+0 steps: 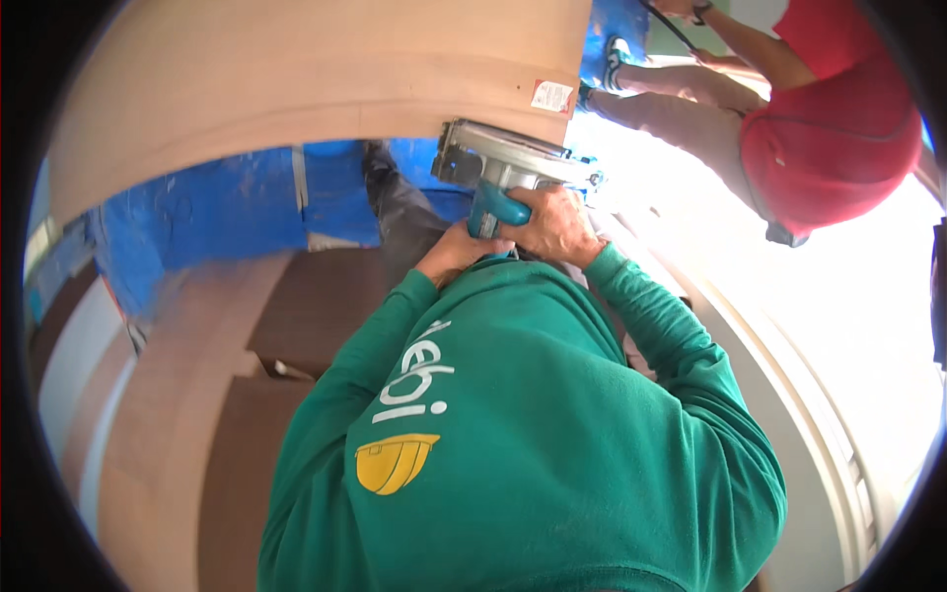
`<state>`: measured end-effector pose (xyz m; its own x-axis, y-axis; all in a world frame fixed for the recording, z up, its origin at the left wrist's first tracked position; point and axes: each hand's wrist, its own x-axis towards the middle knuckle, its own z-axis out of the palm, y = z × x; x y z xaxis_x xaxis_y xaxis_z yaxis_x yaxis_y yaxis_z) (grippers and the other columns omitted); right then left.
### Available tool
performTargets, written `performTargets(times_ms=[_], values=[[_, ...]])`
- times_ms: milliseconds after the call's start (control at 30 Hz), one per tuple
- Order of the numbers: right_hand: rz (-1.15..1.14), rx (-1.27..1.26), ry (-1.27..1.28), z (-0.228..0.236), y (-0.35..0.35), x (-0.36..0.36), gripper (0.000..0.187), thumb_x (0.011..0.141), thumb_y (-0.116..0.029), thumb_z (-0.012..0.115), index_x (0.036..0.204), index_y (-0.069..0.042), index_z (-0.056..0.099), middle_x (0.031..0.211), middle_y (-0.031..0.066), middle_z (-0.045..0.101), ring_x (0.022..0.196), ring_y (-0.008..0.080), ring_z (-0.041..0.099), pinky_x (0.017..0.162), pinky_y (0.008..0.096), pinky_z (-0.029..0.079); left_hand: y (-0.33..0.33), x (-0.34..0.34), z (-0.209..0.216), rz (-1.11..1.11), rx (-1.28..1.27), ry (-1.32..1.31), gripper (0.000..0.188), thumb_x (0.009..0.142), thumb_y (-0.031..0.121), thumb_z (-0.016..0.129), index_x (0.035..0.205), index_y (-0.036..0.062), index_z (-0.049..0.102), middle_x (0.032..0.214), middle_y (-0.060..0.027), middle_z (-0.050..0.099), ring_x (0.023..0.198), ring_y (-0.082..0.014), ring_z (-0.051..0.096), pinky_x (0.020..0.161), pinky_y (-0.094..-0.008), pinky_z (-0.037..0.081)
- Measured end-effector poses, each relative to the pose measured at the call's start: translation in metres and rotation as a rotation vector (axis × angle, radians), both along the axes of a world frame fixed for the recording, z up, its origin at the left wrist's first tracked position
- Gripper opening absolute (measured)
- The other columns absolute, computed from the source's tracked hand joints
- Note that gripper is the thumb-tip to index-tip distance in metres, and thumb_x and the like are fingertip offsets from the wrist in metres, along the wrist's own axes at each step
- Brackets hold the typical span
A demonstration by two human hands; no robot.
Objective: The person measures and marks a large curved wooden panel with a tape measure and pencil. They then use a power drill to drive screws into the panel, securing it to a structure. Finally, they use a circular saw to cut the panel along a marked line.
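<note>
A teal circular saw with a grey metal base plate is held out in front of my body, close to the near edge of a large wooden sheet. My right hand is wrapped around its teal front grip. Lower down, my left hand is closed on the back part of the saw, partly hidden by my green sleeve and sweatshirt. The saw's base plate lies by the sheet's right-hand end; whether the two touch I cannot tell. The blade is not visible.
Blue sheeting covers the area below the wooden sheet. Dark brown boards lie at left. Another person in a red shirt bends over at the upper right, holding a dark bar. A curved pale ledge runs along the right.
</note>
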<state>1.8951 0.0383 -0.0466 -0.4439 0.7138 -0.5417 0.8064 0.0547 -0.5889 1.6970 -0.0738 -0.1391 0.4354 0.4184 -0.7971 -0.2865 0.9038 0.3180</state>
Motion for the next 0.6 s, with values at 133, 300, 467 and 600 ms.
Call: performTargets(times_ms=[133,300,467,600], values=[[0.039,-0.03,0.056,-0.014,0.0,0.065,0.049,0.081,-0.045,0.088,0.116,-0.011,0.085,0.085,0.0229,0.08,0.082,0.045,0.079,0.08,0.055,0.065,-0.025,0.081,0.003,0.247,-0.025,0.066,0.065,0.083,0.019,0.102,0.137,0.0014,0.071,0.126,-0.008,0.078,0.113,-0.0185,0.074,0.101,-0.0375,0.06],[0.034,-0.086,0.017,-0.016,0.005,0.116,0.046,0.081,-0.038,0.088,0.118,-0.011,0.084,0.089,0.0221,0.081,0.085,0.0425,0.08,0.082,0.0547,0.064,-0.03,0.142,-0.009,0.345,0.006,0.099,0.066,0.083,0.017,0.101,0.139,0.0018,0.069,0.125,-0.0071,0.077,0.113,-0.0178,0.073,0.102,-0.0358,0.059],[0.108,-0.07,-0.001,-0.017,0.005,0.142,0.05,0.081,-0.037,0.09,0.122,-0.008,0.082,0.09,0.0213,0.081,0.084,0.0417,0.081,0.078,0.0513,0.064,-0.046,0.18,-0.027,0.438,0.051,0.034,0.071,0.084,0.02,0.102,0.14,0.0005,0.063,0.125,-0.0078,0.072,0.113,-0.0164,0.07,0.101,-0.0348,0.058],[0.185,-0.067,0.033,-0.018,0.002,0.152,0.05,0.079,-0.033,0.092,0.121,-0.008,0.08,0.089,0.0215,0.081,0.082,0.0427,0.08,0.076,0.0513,0.064,-0.061,0.194,-0.039,0.466,0.048,0.077,0.077,0.084,0.026,0.103,0.14,-0.0011,0.058,0.126,-0.008,0.069,0.114,-0.0164,0.068,0.102,-0.0349,0.058]])
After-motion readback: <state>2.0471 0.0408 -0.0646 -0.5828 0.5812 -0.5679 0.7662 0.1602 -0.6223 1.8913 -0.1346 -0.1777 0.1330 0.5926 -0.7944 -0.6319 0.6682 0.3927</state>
